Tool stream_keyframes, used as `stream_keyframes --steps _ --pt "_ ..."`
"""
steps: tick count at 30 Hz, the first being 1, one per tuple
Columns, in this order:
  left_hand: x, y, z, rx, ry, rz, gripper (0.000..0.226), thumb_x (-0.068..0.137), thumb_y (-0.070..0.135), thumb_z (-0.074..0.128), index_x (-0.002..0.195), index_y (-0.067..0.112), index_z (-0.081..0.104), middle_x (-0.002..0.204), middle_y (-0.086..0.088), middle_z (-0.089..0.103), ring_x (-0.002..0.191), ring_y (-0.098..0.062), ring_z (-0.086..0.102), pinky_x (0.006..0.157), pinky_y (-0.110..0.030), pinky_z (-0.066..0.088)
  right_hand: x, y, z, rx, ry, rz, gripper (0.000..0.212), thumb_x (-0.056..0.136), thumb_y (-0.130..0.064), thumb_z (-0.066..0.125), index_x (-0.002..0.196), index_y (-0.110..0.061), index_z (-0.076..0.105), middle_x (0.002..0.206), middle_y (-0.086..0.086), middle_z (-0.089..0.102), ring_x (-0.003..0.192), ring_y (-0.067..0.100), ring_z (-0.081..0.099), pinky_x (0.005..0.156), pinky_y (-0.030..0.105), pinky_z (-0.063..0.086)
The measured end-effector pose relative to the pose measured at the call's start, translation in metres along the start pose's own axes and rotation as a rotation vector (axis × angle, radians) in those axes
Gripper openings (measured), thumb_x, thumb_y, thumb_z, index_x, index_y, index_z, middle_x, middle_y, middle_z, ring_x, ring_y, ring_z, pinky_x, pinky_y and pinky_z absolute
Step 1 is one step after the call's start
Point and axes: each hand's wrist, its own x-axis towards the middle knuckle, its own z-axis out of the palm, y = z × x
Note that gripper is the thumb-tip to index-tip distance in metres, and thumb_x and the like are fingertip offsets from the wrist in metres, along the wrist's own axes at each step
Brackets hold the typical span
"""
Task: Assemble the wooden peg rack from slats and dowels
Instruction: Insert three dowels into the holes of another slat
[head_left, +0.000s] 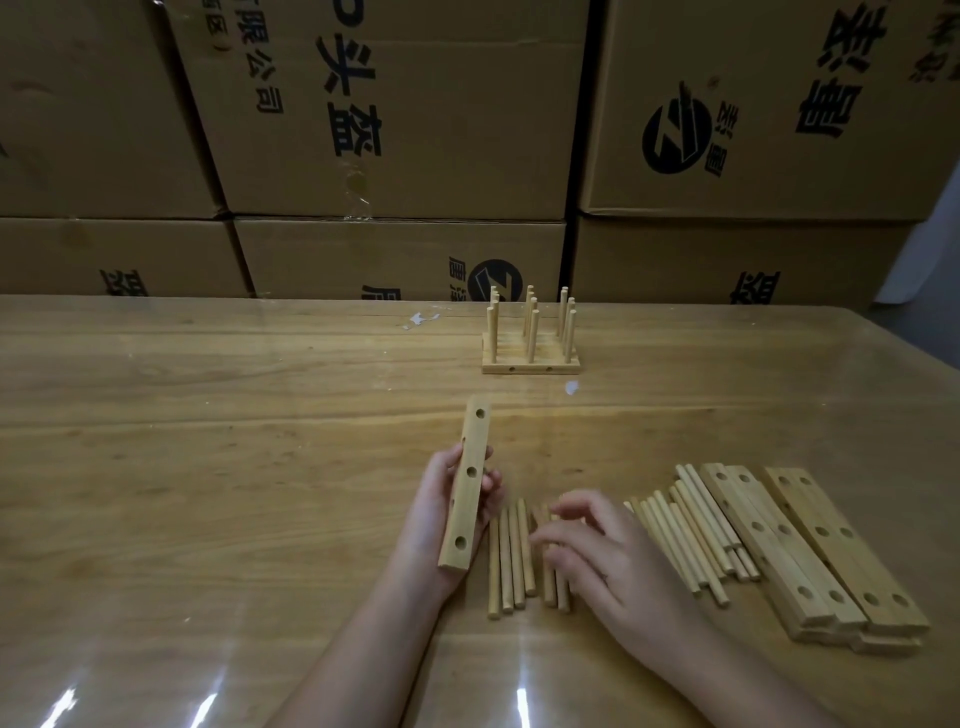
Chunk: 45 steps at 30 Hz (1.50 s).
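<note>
My left hand (436, 512) grips a wooden slat (466, 480) with round holes, held off the table and tilted, its far end pointing away from me. My right hand (597, 556) hovers over a small group of dowels (511, 561) lying side by side just in front of me; its fingers are loosely curled and touch the rightmost dowels. I cannot tell if it pinches one. A finished peg rack (530, 338) with several upright pegs stands farther back on the table.
More dowels (691, 530) lie in a loose pile to the right, beside a stack of drilled slats (821, 551) near the table's right front. Stacked cardboard boxes (395, 124) wall off the far edge of the glossy wooden table (208, 415).
</note>
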Motion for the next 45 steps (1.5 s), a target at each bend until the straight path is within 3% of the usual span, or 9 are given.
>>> stream_keyframes --steps 3,6,9,11,15,26,30,35,45 --pt "-0.003 -0.002 -0.001 0.228 -0.064 0.036 0.034 0.078 0.040 0.063 0.094 0.012 0.074 0.068 -0.002 0.065 0.069 -0.014 0.064 0.065 -0.024 0.053 0.001 -0.001 -0.004 0.140 0.066 0.067 0.036 0.093 -0.054 0.033 0.102 -0.037 0.064 0.089 -0.020 0.054 0.087 0.001 0.054 0.073 0.016 0.042" --pt "-0.008 -0.002 0.004 0.376 -0.131 0.089 0.025 0.080 0.042 0.064 0.091 0.023 0.075 0.070 -0.001 0.065 0.063 -0.012 0.062 0.057 -0.020 0.050 -0.001 0.000 -0.006 0.147 0.162 0.068 0.018 0.096 -0.026 0.044 0.097 -0.036 0.059 0.076 -0.015 0.059 0.070 0.005 0.058 0.060 0.020 0.046" --pt "-0.013 -0.001 0.008 0.443 -0.181 0.080 0.023 0.082 0.041 0.060 0.094 0.028 0.075 0.071 -0.001 0.064 0.056 -0.008 0.059 0.050 -0.017 0.048 -0.001 0.005 -0.010 0.251 0.271 0.158 0.029 0.091 -0.009 0.051 0.093 -0.038 0.056 0.074 -0.009 0.059 0.058 0.012 0.054 0.045 0.024 0.043" --pt "-0.015 -0.001 0.008 0.452 -0.174 0.067 0.026 0.079 0.039 0.063 0.102 0.033 0.074 0.072 -0.003 0.067 0.056 -0.008 0.060 0.050 -0.019 0.049 0.001 0.007 -0.012 0.365 0.357 0.201 0.028 0.091 -0.008 0.050 0.096 -0.035 0.055 0.080 -0.010 0.062 0.060 0.009 0.058 0.049 0.026 0.048" --pt "-0.016 0.000 0.009 0.455 -0.178 0.078 0.029 0.078 0.036 0.064 0.105 0.038 0.072 0.074 -0.004 0.070 0.059 -0.008 0.063 0.051 -0.019 0.050 0.002 0.010 -0.011 0.543 0.476 0.267 0.028 0.092 -0.008 0.049 0.105 -0.032 0.055 0.088 -0.009 0.068 0.080 0.004 0.064 0.071 0.015 0.051" --pt "-0.017 -0.001 0.009 0.473 -0.178 0.103 0.032 0.073 0.039 0.068 0.105 0.038 0.072 0.080 -0.003 0.073 0.063 -0.008 0.065 0.052 -0.019 0.051 0.005 0.016 -0.012 0.551 0.495 0.228 0.024 0.091 -0.011 0.049 0.102 -0.029 0.060 0.092 -0.011 0.069 0.085 0.005 0.066 0.072 0.014 0.051" --pt "-0.015 -0.003 0.009 0.479 -0.161 0.120 0.032 0.075 0.038 0.068 0.107 0.037 0.072 0.085 -0.002 0.073 0.068 -0.009 0.066 0.054 -0.019 0.051 0.005 0.016 -0.014 0.472 0.497 0.201 0.026 0.091 -0.012 0.050 0.102 -0.033 0.059 0.092 -0.015 0.069 0.085 0.002 0.065 0.072 0.013 0.051" --pt "-0.015 -0.005 0.009 0.507 -0.142 0.150 0.031 0.077 0.036 0.069 0.108 0.036 0.072 0.093 -0.002 0.074 0.073 -0.010 0.068 0.057 -0.019 0.052 0.003 0.015 -0.016 0.297 0.519 0.119 0.026 0.088 -0.031 0.044 0.109 -0.026 0.058 0.091 -0.020 0.066 0.088 -0.005 0.063 0.074 0.008 0.048" --pt "-0.017 -0.003 0.011 0.533 -0.143 0.152 0.035 0.073 0.039 0.070 0.108 0.037 0.072 0.094 0.000 0.074 0.072 -0.009 0.067 0.057 -0.018 0.051 0.003 0.012 -0.023 0.006 0.463 -0.002 0.030 0.086 -0.014 0.049 0.112 -0.008 0.063 0.089 -0.004 0.067 0.081 0.000 0.063 0.076 0.007 0.048"
